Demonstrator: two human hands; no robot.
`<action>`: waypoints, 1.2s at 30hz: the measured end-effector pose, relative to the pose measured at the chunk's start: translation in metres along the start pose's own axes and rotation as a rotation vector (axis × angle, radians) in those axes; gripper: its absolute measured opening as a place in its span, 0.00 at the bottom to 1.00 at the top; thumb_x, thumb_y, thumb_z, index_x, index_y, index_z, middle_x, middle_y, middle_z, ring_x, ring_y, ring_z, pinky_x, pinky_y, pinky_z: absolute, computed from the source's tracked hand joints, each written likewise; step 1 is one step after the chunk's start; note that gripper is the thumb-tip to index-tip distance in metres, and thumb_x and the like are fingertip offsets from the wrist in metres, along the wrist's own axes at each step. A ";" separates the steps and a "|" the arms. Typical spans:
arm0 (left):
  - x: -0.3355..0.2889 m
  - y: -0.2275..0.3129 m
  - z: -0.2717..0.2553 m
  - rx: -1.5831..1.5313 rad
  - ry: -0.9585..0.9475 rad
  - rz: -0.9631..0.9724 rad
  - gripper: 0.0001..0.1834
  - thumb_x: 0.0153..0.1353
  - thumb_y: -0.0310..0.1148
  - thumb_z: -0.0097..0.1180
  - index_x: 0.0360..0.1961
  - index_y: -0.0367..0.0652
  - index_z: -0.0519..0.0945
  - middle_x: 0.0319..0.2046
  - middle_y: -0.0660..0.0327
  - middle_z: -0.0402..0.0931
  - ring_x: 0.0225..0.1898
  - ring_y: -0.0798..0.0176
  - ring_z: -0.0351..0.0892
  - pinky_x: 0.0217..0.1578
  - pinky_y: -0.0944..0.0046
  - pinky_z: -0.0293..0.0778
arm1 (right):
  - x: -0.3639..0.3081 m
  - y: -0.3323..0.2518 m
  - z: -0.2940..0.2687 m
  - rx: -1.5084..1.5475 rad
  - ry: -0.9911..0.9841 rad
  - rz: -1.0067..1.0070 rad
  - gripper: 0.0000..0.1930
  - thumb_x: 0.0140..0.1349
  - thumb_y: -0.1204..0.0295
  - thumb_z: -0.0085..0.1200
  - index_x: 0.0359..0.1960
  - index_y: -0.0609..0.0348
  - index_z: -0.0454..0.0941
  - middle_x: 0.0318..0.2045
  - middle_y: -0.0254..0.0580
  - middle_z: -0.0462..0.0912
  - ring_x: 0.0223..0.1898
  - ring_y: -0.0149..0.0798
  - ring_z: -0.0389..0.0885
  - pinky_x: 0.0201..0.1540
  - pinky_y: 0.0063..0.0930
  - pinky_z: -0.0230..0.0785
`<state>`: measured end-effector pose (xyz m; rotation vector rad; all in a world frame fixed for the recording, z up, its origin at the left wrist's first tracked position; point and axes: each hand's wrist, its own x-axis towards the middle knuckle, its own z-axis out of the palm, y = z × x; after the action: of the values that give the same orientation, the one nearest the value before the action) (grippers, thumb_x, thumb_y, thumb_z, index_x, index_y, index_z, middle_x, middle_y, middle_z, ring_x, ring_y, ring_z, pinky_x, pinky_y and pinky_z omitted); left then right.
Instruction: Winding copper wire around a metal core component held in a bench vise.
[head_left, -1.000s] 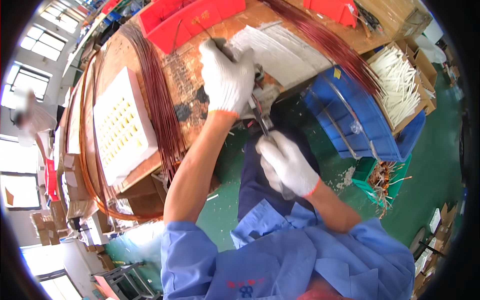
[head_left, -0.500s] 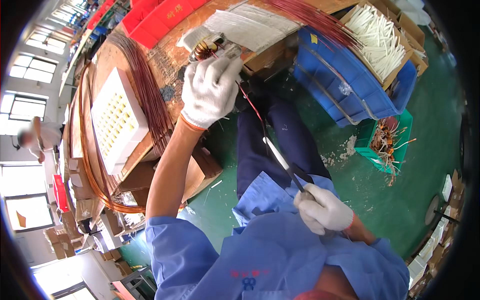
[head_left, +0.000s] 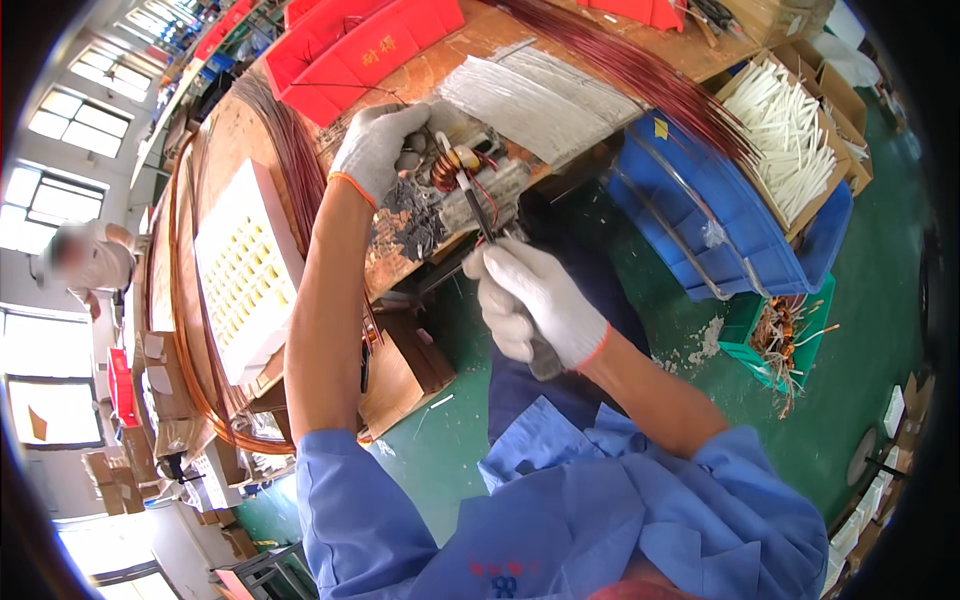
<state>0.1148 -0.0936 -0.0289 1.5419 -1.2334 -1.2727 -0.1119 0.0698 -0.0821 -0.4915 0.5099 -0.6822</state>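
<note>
A copper-wound ring coil (head_left: 446, 172) with a yellow part sits at the bench edge on a metal fixture (head_left: 478, 208). Beyond its left side is my left hand (head_left: 372, 148) in a white glove, fingers closed, with a thin dark wire (head_left: 372, 90) running to the fingertips. My gloved right hand (head_left: 530, 298) grips a rod-like hand tool (head_left: 476, 208) with a dark shaft; its grey handle end (head_left: 545, 360) sticks out below the fist. The tool's pale tip (head_left: 444, 142) reaches through or past the coil; which one I cannot tell. Red wire hangs from the coil.
Red bins (head_left: 375, 55) and pale sheet strips (head_left: 540, 95) lie on the bench. Wire bundles (head_left: 270, 130) and a white foam tray (head_left: 250, 270) are left. On the right stand a blue bin (head_left: 680, 215), a carton of white tubes (head_left: 780, 140) and a green scrap bin (head_left: 740, 340).
My right hand has moved from near my body up to the coil, bringing the tool. My left hand has shifted off the coil to its left side. The view has shifted slightly.
</note>
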 end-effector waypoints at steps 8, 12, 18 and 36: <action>-0.028 -0.011 0.049 0.057 0.299 0.196 0.28 0.67 0.51 0.68 0.41 0.30 0.84 0.32 0.61 0.82 0.37 0.69 0.78 0.41 0.65 0.76 | -0.018 -0.002 -0.020 -0.144 0.116 0.037 0.10 0.83 0.63 0.48 0.46 0.55 0.73 0.19 0.26 0.66 0.11 0.23 0.59 0.12 0.26 0.53; -0.040 -0.025 0.089 0.587 0.641 0.392 0.29 0.58 0.54 0.71 0.42 0.36 0.83 0.38 0.42 0.87 0.43 0.39 0.88 0.49 0.50 0.81 | -0.028 0.000 -0.013 0.066 0.035 0.095 0.12 0.84 0.59 0.46 0.45 0.52 0.73 0.22 0.23 0.64 0.13 0.22 0.57 0.12 0.22 0.53; -0.037 -0.021 0.083 0.372 0.843 0.618 0.29 0.66 0.54 0.64 0.42 0.31 0.84 0.35 0.47 0.88 0.38 0.52 0.88 0.47 0.54 0.82 | -0.189 0.050 -0.027 0.079 -0.048 0.362 0.07 0.82 0.66 0.47 0.48 0.57 0.71 0.21 0.25 0.66 0.16 0.25 0.66 0.19 0.25 0.60; -0.087 0.013 0.056 0.627 0.349 0.963 0.09 0.73 0.32 0.63 0.47 0.38 0.87 0.35 0.60 0.87 0.30 0.67 0.80 0.34 0.67 0.78 | -0.127 0.028 -0.037 -0.279 0.067 0.057 0.11 0.81 0.65 0.51 0.43 0.60 0.72 0.19 0.27 0.66 0.12 0.25 0.63 0.15 0.27 0.59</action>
<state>0.0545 -0.0109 -0.0078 1.1790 -1.8779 0.0122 -0.2055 0.1672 -0.0910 -0.7146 0.6845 -0.5768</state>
